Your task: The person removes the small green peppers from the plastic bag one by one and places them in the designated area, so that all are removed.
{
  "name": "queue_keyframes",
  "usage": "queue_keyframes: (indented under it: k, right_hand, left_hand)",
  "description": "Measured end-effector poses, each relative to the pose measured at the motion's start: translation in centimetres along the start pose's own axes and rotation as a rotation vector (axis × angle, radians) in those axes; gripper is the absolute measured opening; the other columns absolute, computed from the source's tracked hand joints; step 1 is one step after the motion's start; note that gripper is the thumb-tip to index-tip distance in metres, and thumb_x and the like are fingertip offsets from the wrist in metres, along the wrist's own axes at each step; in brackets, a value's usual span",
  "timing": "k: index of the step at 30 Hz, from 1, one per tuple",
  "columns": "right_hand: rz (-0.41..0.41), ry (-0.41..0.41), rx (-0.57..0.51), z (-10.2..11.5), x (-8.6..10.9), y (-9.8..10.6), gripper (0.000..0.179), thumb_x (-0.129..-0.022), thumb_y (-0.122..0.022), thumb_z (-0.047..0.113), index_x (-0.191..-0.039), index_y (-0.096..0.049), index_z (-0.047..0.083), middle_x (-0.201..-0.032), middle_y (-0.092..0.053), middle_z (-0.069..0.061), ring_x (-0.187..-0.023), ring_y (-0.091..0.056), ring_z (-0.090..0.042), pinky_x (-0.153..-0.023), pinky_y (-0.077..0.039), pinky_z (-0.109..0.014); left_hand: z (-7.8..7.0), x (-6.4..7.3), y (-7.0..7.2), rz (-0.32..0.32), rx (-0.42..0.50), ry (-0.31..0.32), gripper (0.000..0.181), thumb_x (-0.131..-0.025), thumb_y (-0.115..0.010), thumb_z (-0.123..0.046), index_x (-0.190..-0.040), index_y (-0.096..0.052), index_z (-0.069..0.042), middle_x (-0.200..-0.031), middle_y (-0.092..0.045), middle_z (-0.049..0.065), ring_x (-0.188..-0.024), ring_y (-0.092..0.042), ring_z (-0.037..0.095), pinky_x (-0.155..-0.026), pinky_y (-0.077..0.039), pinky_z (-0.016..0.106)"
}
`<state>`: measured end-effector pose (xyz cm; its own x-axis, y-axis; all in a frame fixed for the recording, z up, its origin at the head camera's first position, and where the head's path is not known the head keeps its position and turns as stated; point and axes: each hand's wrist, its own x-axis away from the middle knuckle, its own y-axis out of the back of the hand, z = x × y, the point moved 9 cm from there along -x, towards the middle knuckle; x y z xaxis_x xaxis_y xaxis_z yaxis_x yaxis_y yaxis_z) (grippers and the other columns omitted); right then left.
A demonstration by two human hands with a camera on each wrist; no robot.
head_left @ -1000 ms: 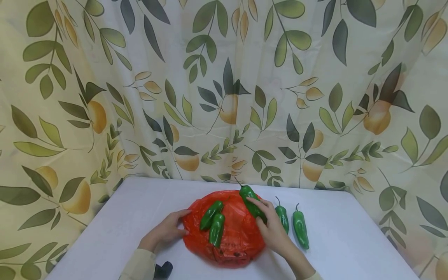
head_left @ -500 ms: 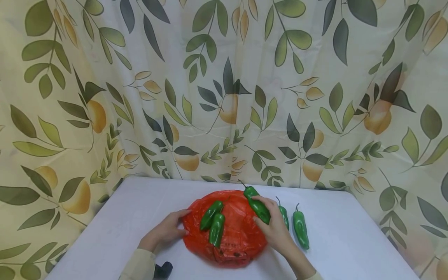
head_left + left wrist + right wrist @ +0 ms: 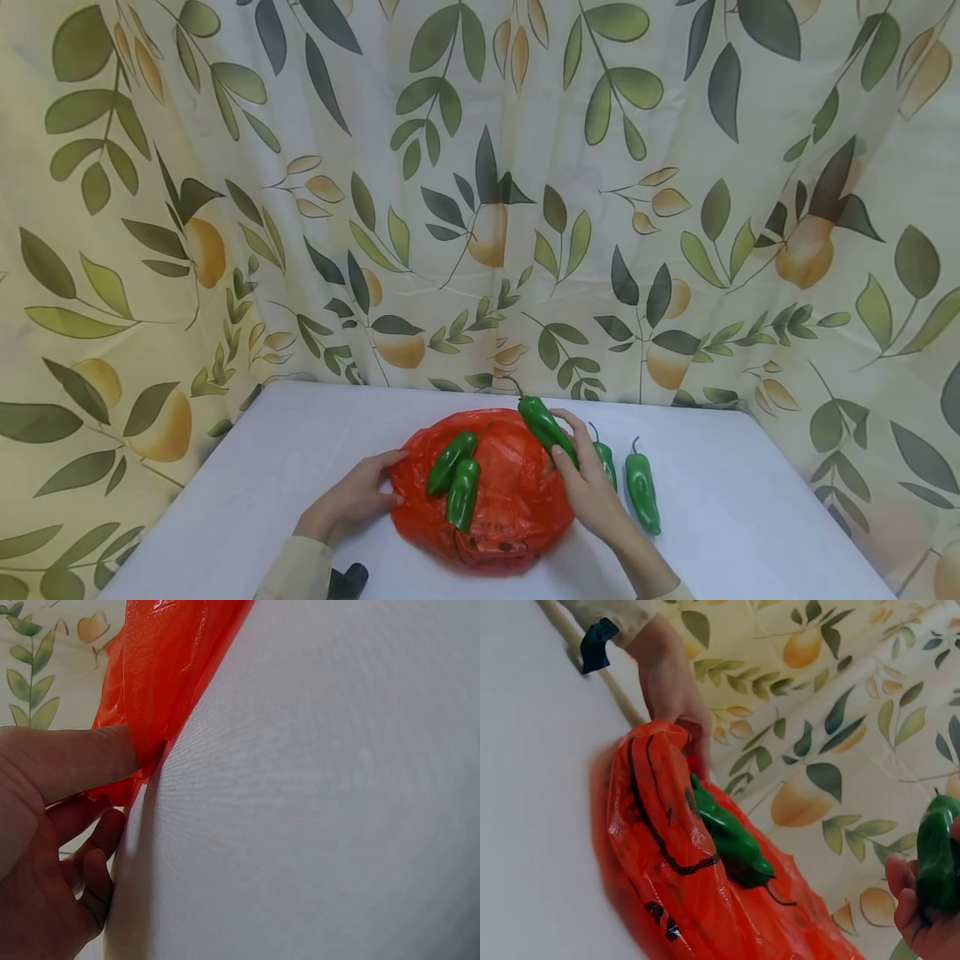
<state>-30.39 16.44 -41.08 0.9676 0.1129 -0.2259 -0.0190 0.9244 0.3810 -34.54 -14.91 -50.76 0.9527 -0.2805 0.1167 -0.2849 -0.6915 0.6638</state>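
A red plastic bag [image 3: 517,517] lies spread on the white table, with two green peppers resting on it, one pepper [image 3: 452,462] beside another pepper [image 3: 462,497]. At the bag's left edge my left hand [image 3: 352,496] pinches the plastic between thumb and fingers; the left wrist view shows the thumb [image 3: 90,757] on the red film. Over the bag's right side, my right hand [image 3: 592,492] holds a third green pepper [image 3: 542,419], stem pointing up and away. In the right wrist view this held pepper [image 3: 937,859] is partly cut off by the frame edge.
Right of the bag two more green peppers lie on the white table [image 3: 735,500]: a near-hidden pepper [image 3: 606,462] behind my right hand, and a farther pepper [image 3: 642,492]. A leaf-patterned curtain [image 3: 480,208] hangs behind the table. A black object [image 3: 351,579] shows by the left sleeve.
The held pepper first shifts slightly right, then back a little left and up. My right hand turns so its thumb shows on the pepper's near side. My left hand stays at the bag's edge.
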Motion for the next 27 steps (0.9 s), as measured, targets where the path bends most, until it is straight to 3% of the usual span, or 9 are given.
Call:
queue_keyframes:
  k: [2, 9, 13, 19, 24, 27]
  right_hand:
    - [0.009, 0.010, -0.024, 0.2, 0.0, 0.1, 0.053, -0.107, -0.042, 0.008, -0.154, -0.028, 0.030, -0.098, -0.060, -0.018, -0.087, -0.059, -0.025, -0.080, -0.056, -0.032]
    - [0.019, 0.046, -0.073, 0.9, 0.0, 0.8, 0.052, -0.107, -0.041, 0.007, -0.155, -0.036, 0.027, -0.136, -0.050, -0.019, -0.094, -0.060, -0.023, -0.082, -0.060, -0.030]
    - [0.016, 0.056, -0.075, 1.2, 0.1, 1.3, 0.052, -0.106, -0.044, 0.006, -0.154, -0.038, 0.025, -0.138, -0.050, -0.021, -0.100, -0.061, -0.028, -0.085, -0.062, -0.034]
    - [0.006, 0.079, -0.034, 1.4, 0.0, 2.6, 0.055, -0.103, -0.055, 0.008, -0.154, -0.038, 0.019, -0.152, -0.044, -0.028, -0.125, -0.057, -0.047, -0.090, -0.062, -0.046]
    - [-0.011, 0.045, 0.045, 1.4, -0.1, 4.7, 0.057, -0.101, -0.060, 0.014, -0.154, -0.038, 0.021, -0.144, -0.050, -0.030, -0.116, -0.060, -0.041, -0.084, -0.064, -0.046]
    - [-0.014, 0.059, 0.103, 1.7, 0.1, 6.4, 0.058, -0.102, -0.057, 0.012, -0.156, -0.037, 0.020, -0.148, -0.045, -0.030, -0.118, -0.059, -0.046, -0.085, -0.063, -0.052]
  left_hand:
    - [0.1, -0.1, 0.0, -0.001, -0.001, 0.003, 0.074, -0.083, -0.081, -0.016, -0.150, -0.050, -0.018, -0.154, -0.051, 0.008, -0.145, -0.043, 0.039, -0.113, -0.042, 0.062]
    - [0.2, -0.1, -0.1, -0.006, -0.009, 0.009, 0.074, -0.083, -0.081, -0.016, -0.150, -0.050, -0.019, -0.154, -0.051, 0.007, -0.145, -0.043, 0.039, -0.113, -0.042, 0.062]
    - [0.2, -0.2, -0.1, -0.002, -0.006, 0.008, 0.074, -0.083, -0.081, -0.015, -0.150, -0.050, -0.018, -0.154, -0.051, 0.008, -0.145, -0.043, 0.039, -0.113, -0.042, 0.062]
    - [0.0, -0.3, -0.1, 0.005, 0.009, 0.001, 0.072, -0.084, -0.080, -0.013, -0.149, -0.051, -0.016, -0.154, -0.051, 0.010, -0.145, -0.043, 0.040, -0.114, -0.041, 0.062]
    - [-0.1, -0.2, 0.0, 0.005, 0.018, -0.001, 0.071, -0.083, -0.080, -0.012, -0.149, -0.051, -0.015, -0.153, -0.051, 0.012, -0.144, -0.043, 0.041, -0.113, -0.041, 0.063]
    - [-0.1, -0.3, 0.0, 0.007, 0.019, -0.005, 0.072, -0.083, -0.080, -0.012, -0.149, -0.051, -0.015, -0.153, -0.051, 0.012, -0.144, -0.043, 0.041, -0.113, -0.041, 0.063]
